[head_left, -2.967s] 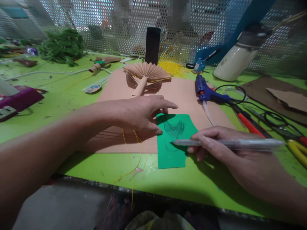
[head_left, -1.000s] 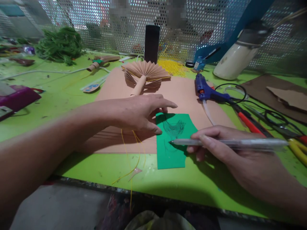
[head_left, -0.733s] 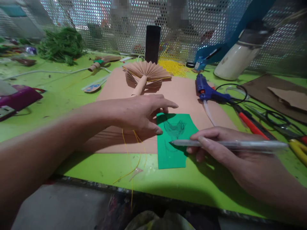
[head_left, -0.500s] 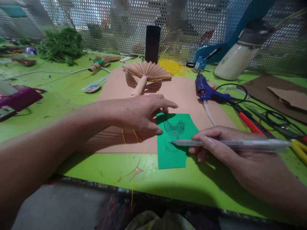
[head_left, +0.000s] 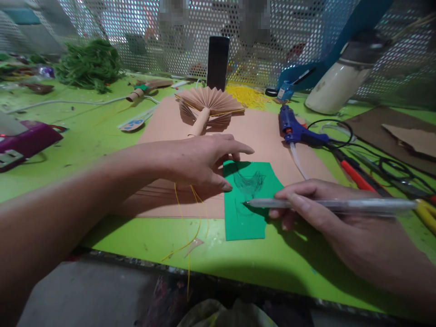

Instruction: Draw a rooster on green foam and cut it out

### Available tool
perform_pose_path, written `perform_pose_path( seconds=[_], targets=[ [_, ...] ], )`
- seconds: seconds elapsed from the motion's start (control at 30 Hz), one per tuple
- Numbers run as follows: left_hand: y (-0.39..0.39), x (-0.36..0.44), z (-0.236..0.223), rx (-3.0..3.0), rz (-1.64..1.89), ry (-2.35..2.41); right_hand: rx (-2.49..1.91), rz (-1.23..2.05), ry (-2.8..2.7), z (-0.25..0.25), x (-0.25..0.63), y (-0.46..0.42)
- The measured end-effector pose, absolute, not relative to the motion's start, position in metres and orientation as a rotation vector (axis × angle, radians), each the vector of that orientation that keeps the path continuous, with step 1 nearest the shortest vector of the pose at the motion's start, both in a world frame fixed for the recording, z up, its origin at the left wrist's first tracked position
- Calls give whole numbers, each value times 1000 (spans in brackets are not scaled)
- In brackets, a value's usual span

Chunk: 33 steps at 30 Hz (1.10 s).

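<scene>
A green paper sheet point(head_left: 247, 218) with dark pen scribbles lies half on a pink card sheet point(head_left: 252, 129) and half on the lime table point(head_left: 85, 136). My left hand point(head_left: 204, 161) lies flat with fingers spread, its thumb and fingertips pressing the green sheet's left edge. My right hand point(head_left: 316, 209) is closed on a clear pen point(head_left: 340, 205), whose tip touches the green sheet near its middle. Thin yellow strands point(head_left: 190, 227) trail from under my left hand over the table's front edge.
A folded pink paper fan on a tube point(head_left: 207, 106) lies behind my left hand, near a black cylinder point(head_left: 217, 62). A blue glue gun point(head_left: 294, 129), cables, red and yellow tools point(head_left: 357, 179) crowd the right. A purple device point(head_left: 25, 143) and green shreds point(head_left: 86, 66) lie left.
Hardly anything differs. The pen tip has shifted slightly back and forth on the green sheet, and my left hand stays pressed on the sheet's edge.
</scene>
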State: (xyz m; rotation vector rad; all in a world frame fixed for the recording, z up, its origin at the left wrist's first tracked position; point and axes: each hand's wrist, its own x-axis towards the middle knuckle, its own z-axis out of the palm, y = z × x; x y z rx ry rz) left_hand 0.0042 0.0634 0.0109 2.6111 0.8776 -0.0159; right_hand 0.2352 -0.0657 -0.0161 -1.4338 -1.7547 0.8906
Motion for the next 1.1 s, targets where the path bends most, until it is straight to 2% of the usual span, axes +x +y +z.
perform_pose_path(
  seconds=[1.1],
  targets=[
    [64,2,12,2615,-16,857,-1456,955,-1705,-18,236,-64]
  ],
)
